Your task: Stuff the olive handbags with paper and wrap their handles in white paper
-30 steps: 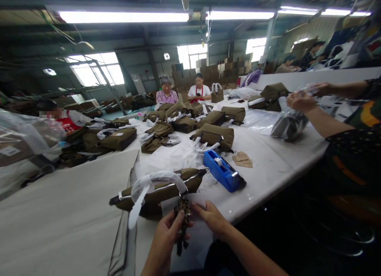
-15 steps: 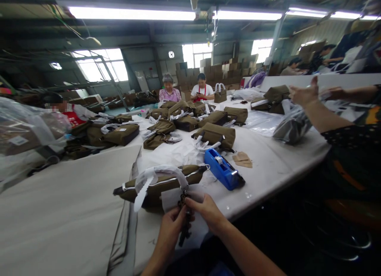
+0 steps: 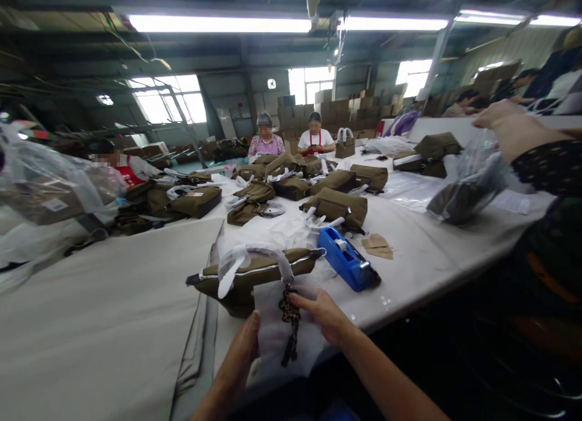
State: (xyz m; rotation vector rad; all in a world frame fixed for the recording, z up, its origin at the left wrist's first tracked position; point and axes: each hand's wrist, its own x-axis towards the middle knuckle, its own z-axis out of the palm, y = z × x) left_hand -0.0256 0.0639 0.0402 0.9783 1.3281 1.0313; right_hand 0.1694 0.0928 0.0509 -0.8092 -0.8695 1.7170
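An olive handbag with a silver zip stands on the table in front of me, its handle wrapped in white. From the handle's near end hangs a leopard-print charm with dark dangling strips. A thin white sheet of paper lies behind the charm, against the bag. My left hand grips the sheet's left edge, thumb up, its other fingers partly hidden. My right hand is closed at the charm's right side, pinching it by the upper part.
A blue tape dispenser stands right of the bag, near brown paper pieces. Several olive bags lie farther back. At right, a co-worker's hand holds a clear plastic bag around a dark bag. Other people sit across the table.
My left hand has left the charm and moved left to the sheet's edge. The charm and the sheet now show more fully. The co-worker's hand has lifted the plastic bag's top.
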